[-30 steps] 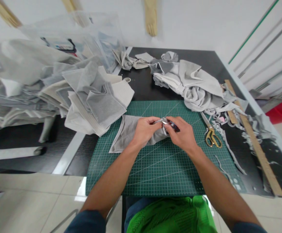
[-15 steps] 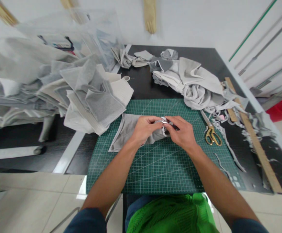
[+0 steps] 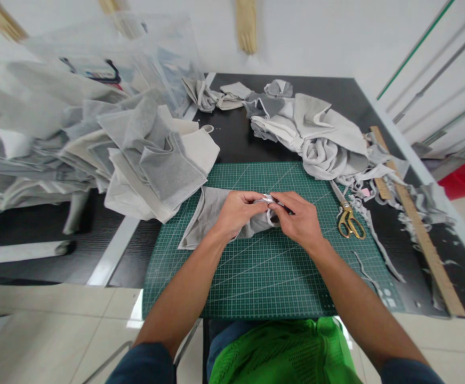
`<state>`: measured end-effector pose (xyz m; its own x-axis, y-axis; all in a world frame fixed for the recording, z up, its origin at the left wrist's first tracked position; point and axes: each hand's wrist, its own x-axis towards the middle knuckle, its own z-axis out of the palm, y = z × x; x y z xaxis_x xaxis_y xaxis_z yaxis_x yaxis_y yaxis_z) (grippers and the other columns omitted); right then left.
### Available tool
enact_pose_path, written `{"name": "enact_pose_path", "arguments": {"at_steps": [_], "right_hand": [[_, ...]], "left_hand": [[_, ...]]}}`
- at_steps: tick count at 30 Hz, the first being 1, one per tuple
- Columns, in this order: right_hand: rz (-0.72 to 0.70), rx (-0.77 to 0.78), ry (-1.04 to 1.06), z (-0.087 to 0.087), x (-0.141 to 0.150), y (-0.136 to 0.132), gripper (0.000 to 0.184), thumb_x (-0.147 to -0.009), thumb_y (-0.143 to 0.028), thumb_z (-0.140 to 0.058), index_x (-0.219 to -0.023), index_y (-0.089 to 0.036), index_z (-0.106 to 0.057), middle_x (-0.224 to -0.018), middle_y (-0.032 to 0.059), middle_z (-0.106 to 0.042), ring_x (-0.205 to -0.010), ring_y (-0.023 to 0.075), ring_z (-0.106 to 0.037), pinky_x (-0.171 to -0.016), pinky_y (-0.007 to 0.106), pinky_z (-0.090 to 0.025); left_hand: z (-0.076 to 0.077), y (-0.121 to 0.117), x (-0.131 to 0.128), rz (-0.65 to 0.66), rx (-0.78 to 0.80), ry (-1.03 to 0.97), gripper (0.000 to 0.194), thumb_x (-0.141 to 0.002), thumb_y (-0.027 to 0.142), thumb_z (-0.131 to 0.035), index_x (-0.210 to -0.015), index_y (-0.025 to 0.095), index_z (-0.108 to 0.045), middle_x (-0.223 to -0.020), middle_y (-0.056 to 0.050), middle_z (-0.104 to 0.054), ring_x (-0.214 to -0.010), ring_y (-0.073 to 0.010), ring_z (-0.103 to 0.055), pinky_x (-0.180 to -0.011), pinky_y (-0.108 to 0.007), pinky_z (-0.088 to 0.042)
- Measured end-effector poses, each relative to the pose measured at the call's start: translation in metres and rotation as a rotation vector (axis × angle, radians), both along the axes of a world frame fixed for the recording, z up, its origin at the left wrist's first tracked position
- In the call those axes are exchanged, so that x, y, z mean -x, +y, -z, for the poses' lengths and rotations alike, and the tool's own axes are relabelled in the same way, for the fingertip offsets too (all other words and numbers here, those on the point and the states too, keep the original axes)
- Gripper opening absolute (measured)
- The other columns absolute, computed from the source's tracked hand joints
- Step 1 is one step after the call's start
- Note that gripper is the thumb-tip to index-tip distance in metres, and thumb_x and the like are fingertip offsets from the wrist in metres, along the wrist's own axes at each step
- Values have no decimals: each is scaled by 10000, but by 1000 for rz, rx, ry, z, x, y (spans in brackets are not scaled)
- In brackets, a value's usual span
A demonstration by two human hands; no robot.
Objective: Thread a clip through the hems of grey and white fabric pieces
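Observation:
On the green cutting mat (image 3: 264,277) lies a grey piece of fabric (image 3: 210,210), its left end flat and its right end bunched up under my fingers. My left hand (image 3: 234,213) is closed and pinches the upper edge of the fabric. Opposite it, my right hand (image 3: 300,216) is closed around small snips (image 3: 269,198), whose silver blades show at the fabric edge between both hands. Most of the snips are hidden by the fingers. A pale fabric loop (image 3: 271,220) hangs beside the right fingertips.
Gold-handled scissors (image 3: 350,221) lie to the right on the mat. A large pile of grey fabric pieces (image 3: 172,165) overlaps the mat's left edge. More fabric (image 3: 324,138) is heaped behind, with scraps around a wooden ruler (image 3: 424,234). A clear plastic box (image 3: 168,58) stands back left.
The snips' silver blades, spread apart before, now appear closer together at the fabric edge. Both hands stay nearly in place.

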<state>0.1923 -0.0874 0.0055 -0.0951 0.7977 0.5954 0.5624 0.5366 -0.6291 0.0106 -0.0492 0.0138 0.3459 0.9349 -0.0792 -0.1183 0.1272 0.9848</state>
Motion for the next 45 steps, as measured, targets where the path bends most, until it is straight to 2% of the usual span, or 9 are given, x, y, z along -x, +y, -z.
{"name": "enact_pose_path", "arguments": {"at_steps": [9,19,28,34,37,43,45], "right_hand": [[-14,24,63,2,3,0,240,-979,-253,-623,-1182,-261,-750,-1076,57,-773,-973,217,-721,-896,372,-586],[-27,121,164,6,4,0,220,-963,-296,-652,-1144,-255,-770,-1045,46,-775,-943,206,-723,-869,353,-574],[-20,168,202,7,6,3,204,-964,-312,-632,-1069,-260,-798,-987,36,-779,-895,195,-723,-855,343,-567],[83,257,339,9,5,5,242,-948,-362,-630,-1089,-213,-759,-1041,60,-775,-911,210,-721,-834,353,-579],[105,291,406,12,3,7,272,-931,-382,-645,-1113,-196,-725,-1054,69,-765,-902,212,-717,-838,362,-581],[114,263,323,10,-1,6,273,-894,-385,-672,-1099,-208,-706,-1014,57,-741,-895,213,-689,-843,367,-561],[107,274,344,8,0,5,302,-862,-385,-706,-1104,-205,-695,-978,44,-723,-853,195,-669,-803,342,-555]], "left_hand": [[-2,0,-1,8,33,-15,188,-715,245,-822,-883,160,-831,-886,-60,-800,-768,-160,-701,-771,-282,-542],[-1,1,-2,29,105,-104,226,-684,258,-855,-881,153,-827,-885,-76,-793,-778,-165,-693,-797,-300,-537],[1,2,-3,7,110,-79,209,-678,259,-856,-849,145,-818,-866,-74,-788,-796,-166,-694,-822,-305,-535],[0,2,-4,-14,118,-43,239,-680,289,-862,-872,155,-818,-878,-75,-787,-762,-156,-679,-763,-297,-540],[1,2,-4,-28,90,-20,241,-688,309,-863,-868,157,-814,-862,-67,-781,-737,-146,-663,-728,-283,-532],[5,3,-3,-87,-44,60,258,-743,384,-842,-862,158,-799,-859,-49,-771,-746,-139,-647,-712,-262,-515],[5,2,-3,-104,-91,97,263,-762,398,-828,-862,158,-796,-838,-41,-765,-737,-135,-641,-699,-255,-508]]}}
